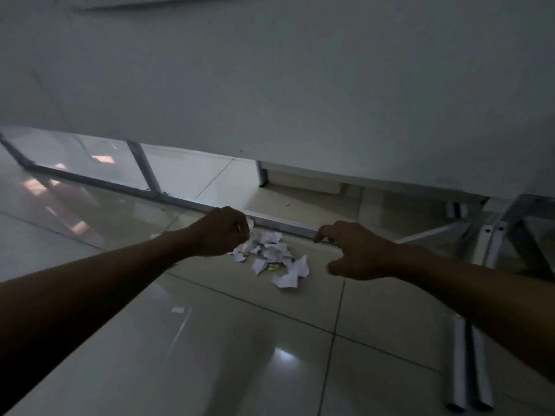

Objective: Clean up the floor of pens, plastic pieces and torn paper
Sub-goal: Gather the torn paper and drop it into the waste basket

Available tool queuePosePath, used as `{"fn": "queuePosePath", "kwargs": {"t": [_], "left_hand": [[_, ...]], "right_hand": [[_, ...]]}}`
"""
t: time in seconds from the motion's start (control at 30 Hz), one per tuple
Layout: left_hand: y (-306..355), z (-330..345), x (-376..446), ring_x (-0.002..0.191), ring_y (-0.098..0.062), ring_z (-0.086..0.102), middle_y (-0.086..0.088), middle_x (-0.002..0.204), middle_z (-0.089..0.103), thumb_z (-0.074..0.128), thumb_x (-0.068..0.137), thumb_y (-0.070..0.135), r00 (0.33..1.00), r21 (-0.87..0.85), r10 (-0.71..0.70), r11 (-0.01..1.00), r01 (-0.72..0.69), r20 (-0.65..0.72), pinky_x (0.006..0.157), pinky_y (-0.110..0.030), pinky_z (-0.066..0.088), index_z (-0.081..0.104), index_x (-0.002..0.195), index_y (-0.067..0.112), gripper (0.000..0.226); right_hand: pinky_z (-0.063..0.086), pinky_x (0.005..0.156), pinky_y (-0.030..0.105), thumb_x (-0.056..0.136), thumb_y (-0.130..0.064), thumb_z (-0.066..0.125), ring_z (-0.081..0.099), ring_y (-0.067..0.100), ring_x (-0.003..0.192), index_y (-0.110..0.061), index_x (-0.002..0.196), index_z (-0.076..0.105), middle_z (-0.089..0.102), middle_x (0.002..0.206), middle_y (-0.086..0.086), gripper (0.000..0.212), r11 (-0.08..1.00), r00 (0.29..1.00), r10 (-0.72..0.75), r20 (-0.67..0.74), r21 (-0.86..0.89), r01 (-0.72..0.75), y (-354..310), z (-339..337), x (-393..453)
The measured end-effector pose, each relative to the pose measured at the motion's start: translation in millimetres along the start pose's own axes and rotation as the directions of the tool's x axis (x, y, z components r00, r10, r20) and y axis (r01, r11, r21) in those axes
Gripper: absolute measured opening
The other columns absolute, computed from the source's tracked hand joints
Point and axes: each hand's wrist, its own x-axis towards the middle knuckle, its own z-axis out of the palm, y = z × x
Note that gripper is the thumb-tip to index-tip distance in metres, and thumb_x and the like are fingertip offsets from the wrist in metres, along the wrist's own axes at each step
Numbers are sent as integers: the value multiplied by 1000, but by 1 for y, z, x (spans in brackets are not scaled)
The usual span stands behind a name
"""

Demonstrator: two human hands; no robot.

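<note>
With the torn paper (274, 257) heaped on the floor (228, 349) by a metal rail (192, 202), left hand (220, 232) fisted, contents indiscernible, right hand (353, 253) loosely curled and empty, cupping both hands inward appeared advisable.

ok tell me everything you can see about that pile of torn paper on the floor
The pile of torn paper is a loose heap of white, crumpled and ripped scraps, some with faint markings too small to read. A few small yellow bits show among them. It lies on the glossy tiled floor, just in front of a metal floor rail, spreading toward the camera with the biggest pieces nearest. The left hand overlaps its far left edge; whether it touches cannot be told. The right hand is beside it, apart.
</note>
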Motion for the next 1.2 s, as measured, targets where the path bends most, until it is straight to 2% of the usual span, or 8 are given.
{"fn": "queuePosePath", "kwargs": {"t": [0.2,0.33,0.53,0.67,0.77,0.87,0.97,1.2], "left_hand": [[-117,40,21,98,-29,62,-14,108,67,60,91,21,997,30,-78,997,78,8,82,-30,44,67,102,6,20],[-184,59,29,97,-30,63,-17,110,66,62,90,15,988,2,-150,989,150,-46,82,-32,47,65,108,3,22],[-260,81,35,99,-40,57,-24,105,58,63,83,14,964,-64,-240,970,234,-117,81,-36,41,61,110,-3,31],[-285,91,41,114,-38,47,-22,124,50,67,85,18,895,-105,-380,925,365,-234,90,-47,43,54,122,3,42],[-300,101,44,130,-41,31,-21,141,37,64,87,29,816,-92,-463,882,461,-347,102,-53,31,49,129,8,49],[-313,109,52,142,-42,5,-16,157,9,58,88,46,729,-211,-637,771,601,-251,110,-63,9,35,141,23,62],[-328,113,67,143,-43,-14,-9,159,-16,46,90,61,712,-245,-690,718,651,-132,109,-67,-4,16,149,36,71],[-326,140,92,144,-39,-16,-8,160,-15,32,92,66,776,-275,-630,741,612,29,113,-59,-8,14,150,39,66]], "right_hand": [[42,96,30,82,-42,67,43,21,123,-27,143,32,38,138,3,71,995,993,93,67,41,-96,-15,61,60],[43,89,29,82,-51,64,47,20,111,-26,142,31,40,122,3,72,984,986,145,83,95,-152,-27,92,88],[47,94,36,74,-62,56,42,19,115,-37,143,26,38,135,0,79,963,969,237,71,112,-244,-46,126,118],[46,94,37,61,-74,45,40,18,116,-36,142,29,39,134,-1,91,935,942,336,12,119,-335,-53,140,127],[44,97,37,66,-70,57,36,22,123,-32,144,29,38,136,3,91,889,899,437,-39,170,-425,-58,152,134],[39,99,36,59,-80,57,28,26,131,-34,143,27,34,143,4,101,840,833,534,-143,201,-504,-67,168,147],[32,107,45,60,-77,67,11,30,142,-39,147,17,17,152,6,107,749,743,647,-172,328,-576,-76,181,159],[1,111,67,43,-88,63,-26,33,143,-51,145,-13,-24,158,3,132,581,605,795,-48,349,-735,-70,208,185]]}}
